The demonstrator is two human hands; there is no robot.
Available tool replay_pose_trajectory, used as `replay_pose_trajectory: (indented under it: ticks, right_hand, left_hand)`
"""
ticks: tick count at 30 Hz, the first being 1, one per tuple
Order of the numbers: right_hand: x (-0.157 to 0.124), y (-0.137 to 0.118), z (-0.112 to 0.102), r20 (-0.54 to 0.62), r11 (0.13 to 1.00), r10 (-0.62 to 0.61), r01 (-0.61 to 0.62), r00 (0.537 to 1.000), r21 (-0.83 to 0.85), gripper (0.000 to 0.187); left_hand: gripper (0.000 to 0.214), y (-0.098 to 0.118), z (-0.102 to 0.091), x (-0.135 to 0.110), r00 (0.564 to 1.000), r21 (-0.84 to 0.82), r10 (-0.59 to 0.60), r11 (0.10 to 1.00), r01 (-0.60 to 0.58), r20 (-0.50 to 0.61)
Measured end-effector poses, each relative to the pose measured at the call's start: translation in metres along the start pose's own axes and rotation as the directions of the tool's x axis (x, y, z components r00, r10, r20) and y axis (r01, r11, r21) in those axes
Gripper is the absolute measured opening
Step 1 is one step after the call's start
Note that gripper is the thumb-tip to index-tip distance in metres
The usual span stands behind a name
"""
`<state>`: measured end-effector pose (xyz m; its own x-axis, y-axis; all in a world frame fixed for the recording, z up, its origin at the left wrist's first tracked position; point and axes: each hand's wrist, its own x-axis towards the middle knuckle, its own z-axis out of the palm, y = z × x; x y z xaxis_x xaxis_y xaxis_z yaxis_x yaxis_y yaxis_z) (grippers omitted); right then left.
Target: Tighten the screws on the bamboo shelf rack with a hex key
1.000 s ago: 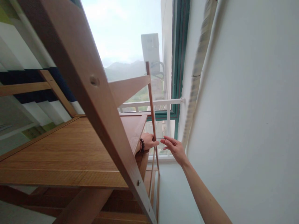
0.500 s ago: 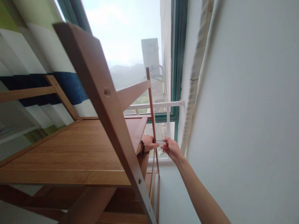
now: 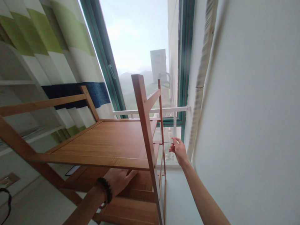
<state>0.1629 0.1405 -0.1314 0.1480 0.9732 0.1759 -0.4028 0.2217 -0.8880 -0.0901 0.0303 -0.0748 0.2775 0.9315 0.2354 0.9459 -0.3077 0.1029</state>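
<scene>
A wooden shelf unit (image 3: pixel 112 137) stands in front of me, with slatted levels under its top board. My right hand (image 3: pixel 179 151) is closed on a thin metal hex key (image 3: pixel 168 142), whose far end meets the outer side of the far right post (image 3: pixel 161 125). My left hand (image 3: pixel 119 181), wearing a dark bead bracelet (image 3: pixel 105 189), is between the top board and the level below. Its thumb is stretched out to the right, and the board's front edge covers part of the fingers. Nothing shows in that hand.
Close on the right runs a white wall (image 3: pixel 246 109) with a wrapped pipe (image 3: pixel 200 90). Behind the unit are a green-framed window (image 3: pixel 186 56) and a white rail (image 3: pixel 182 109). A striped curtain (image 3: pixel 61 50) hangs at left, near a wall socket (image 3: pixel 9 180).
My left hand has drawn back from the far right post to beneath the top board's front. My right hand still holds the hex key at the post. The view has shifted, showing more of the unit.
</scene>
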Motion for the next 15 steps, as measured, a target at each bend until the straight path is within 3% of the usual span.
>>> replay_pose_trajectory:
  ticks: [2, 4, 9, 15]
  right_hand:
    - [-0.003, -0.001, -0.003, 0.051, 1.0, -0.008, 0.009, 0.999, -0.005, 0.045]
    - [-0.007, -0.003, -0.007, 0.092, 0.999, -0.02, 0.023, 0.996, -0.03, 0.049]
    - [-0.008, -0.004, -0.016, 0.118, 0.986, -0.069, 0.085, 0.991, -0.141, 0.047]
    - [0.0, -0.006, -0.015, 0.124, 0.972, -0.048, 0.075, 0.991, -0.223, 0.035]
  left_hand:
    - [0.041, -0.007, -0.007, -0.022, 1.0, 0.031, -0.007, 0.999, 0.006, 0.026]
    - [0.041, -0.005, -0.014, -0.033, 0.999, 0.056, -0.034, 0.998, 0.035, -0.029]
    - [0.036, 0.008, -0.02, -0.031, 0.99, 0.059, -0.066, 0.996, 0.074, -0.125]
    - [0.033, 0.005, -0.017, -0.031, 0.989, 0.078, -0.067, 0.994, 0.077, -0.132]
